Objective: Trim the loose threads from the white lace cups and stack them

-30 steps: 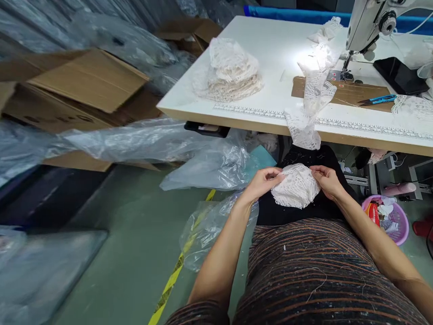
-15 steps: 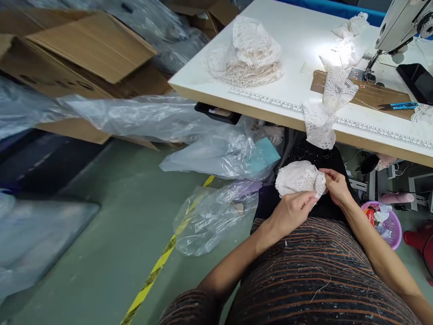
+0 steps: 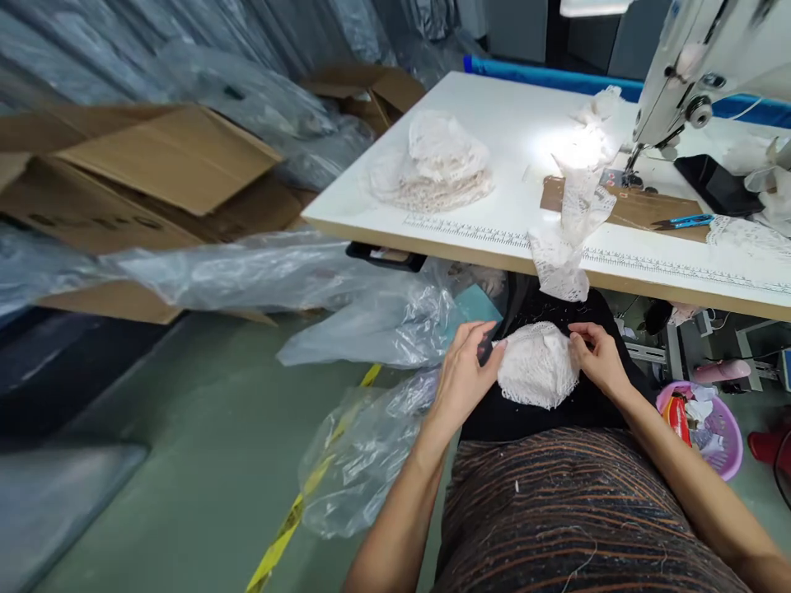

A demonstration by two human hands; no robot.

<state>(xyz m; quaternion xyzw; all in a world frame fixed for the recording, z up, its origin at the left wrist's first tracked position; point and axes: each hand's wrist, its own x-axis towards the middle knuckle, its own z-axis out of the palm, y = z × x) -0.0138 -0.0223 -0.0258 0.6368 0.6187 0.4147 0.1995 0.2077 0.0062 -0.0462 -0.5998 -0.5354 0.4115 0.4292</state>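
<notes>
A white lace piece [image 3: 536, 366] lies spread over my dark-clad lap, below the table edge. My left hand [image 3: 466, 366] is at its left edge, thumb and fingers closing on the lace there. At the upper right edge, my right hand [image 3: 598, 354] pinches the lace between thumb and fingers. Beyond my lap, a strip of white lace [image 3: 578, 218] runs from near the sewing machine's needle and hangs over the front edge of the white table [image 3: 500, 123]. A stack of white lace pieces [image 3: 442, 165] rests on the table's left part.
The sewing machine [image 3: 671, 91] stands at the table's right, with blue snips [image 3: 689, 221] and a black phone [image 3: 717, 183] near it. Cardboard boxes [image 3: 179, 156] and plastic bags [image 3: 371, 313] lie left. A purple basket [image 3: 732, 436] is on the floor at right.
My left hand has moved left and up from the lace's lower right part to its left edge. The lace is now spread flatter between both hands. The view has tilted up.
</notes>
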